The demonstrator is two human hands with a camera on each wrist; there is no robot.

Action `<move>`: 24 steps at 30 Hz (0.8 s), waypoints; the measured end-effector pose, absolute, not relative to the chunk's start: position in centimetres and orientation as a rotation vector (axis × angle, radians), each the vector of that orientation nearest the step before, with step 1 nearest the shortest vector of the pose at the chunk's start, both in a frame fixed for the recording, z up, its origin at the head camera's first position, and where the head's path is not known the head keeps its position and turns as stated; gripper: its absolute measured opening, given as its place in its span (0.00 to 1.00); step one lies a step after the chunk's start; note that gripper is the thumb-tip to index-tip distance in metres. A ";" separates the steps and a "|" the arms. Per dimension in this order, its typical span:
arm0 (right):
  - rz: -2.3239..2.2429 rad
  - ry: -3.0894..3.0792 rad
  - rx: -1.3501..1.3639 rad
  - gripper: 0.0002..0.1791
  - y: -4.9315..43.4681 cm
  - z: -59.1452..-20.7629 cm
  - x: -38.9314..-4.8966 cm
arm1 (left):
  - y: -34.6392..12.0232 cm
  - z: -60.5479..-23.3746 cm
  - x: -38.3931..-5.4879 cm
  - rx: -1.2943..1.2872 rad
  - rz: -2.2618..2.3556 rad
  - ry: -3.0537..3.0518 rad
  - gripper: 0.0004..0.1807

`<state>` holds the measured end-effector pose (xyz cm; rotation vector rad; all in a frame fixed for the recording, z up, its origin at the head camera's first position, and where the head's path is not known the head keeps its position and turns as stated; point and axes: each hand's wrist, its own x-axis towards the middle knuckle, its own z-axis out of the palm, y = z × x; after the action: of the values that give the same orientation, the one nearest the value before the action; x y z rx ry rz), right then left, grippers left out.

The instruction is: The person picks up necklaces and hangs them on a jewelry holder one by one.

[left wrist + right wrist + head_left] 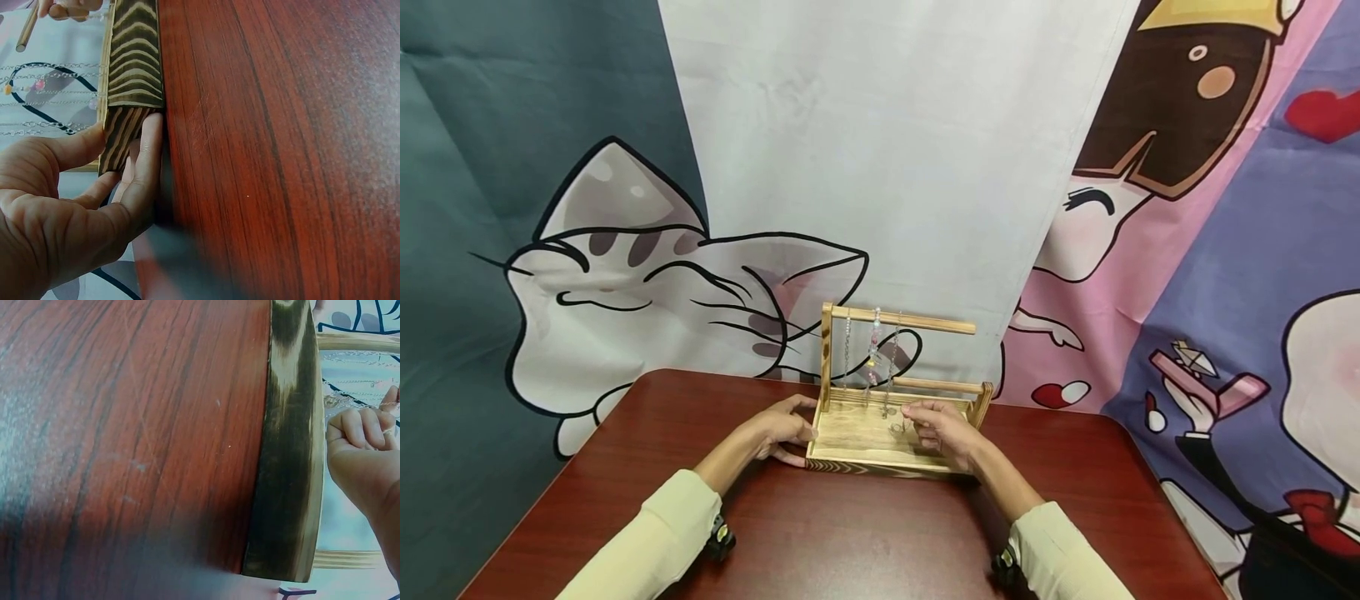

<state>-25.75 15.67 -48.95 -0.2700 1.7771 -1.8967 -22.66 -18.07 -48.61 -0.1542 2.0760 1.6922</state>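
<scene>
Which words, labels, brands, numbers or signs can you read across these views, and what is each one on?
None can be read.
Left wrist device and right wrist device: too small to tell whether they carry lettering.
Wooden stand: wood grain, no readable text.
Backdrop: cartoon drawings, no readable text.

The stand (826, 358) sits on the table (850, 542), near its far edge, with the backdrop (887, 125) behind. Its tray (850, 433) lies at the base; above, the upper bar (940, 322) runs rightward from the tall left post, and the lower bar (940, 385) leftward from the short right post. Necklaces (873, 358) hang side by side from the upper bar's left half. The left hand (778, 429) is at the tray's left end, the right hand (946, 429) over its right half, before the lower bar
</scene>
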 end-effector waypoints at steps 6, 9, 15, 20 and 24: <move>-1.895 1.789 -0.296 0.13 15.6 -48.7 -25.8 | -18.1 -48.6 -22.6 -0.142 1.688 2.081 0.42; -1.905 1.797 -0.280 0.14 15.5 -48.6 -25.7 | -18.0 -48.6 -22.6 -0.143 1.697 2.076 0.41; -1.933 1.826 -0.239 0.18 15.5 -48.4 -25.5 | -17.9 -48.6 -22.5 -0.143 1.698 2.081 0.41; -1.965 1.836 -0.246 0.18 15.3 -48.1 -25.2 | -18.1 -48.6 -22.5 -0.135 1.691 2.089 0.41; -2.020 1.825 -0.276 0.14 15.3 -47.7 -24.9 | -18.1 -48.6 -22.5 -0.128 1.690 2.086 0.42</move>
<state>-24.89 15.33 -47.68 -0.2759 1.8253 -2.0205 -22.48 -18.11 -48.63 -0.1284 2.0864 1.6904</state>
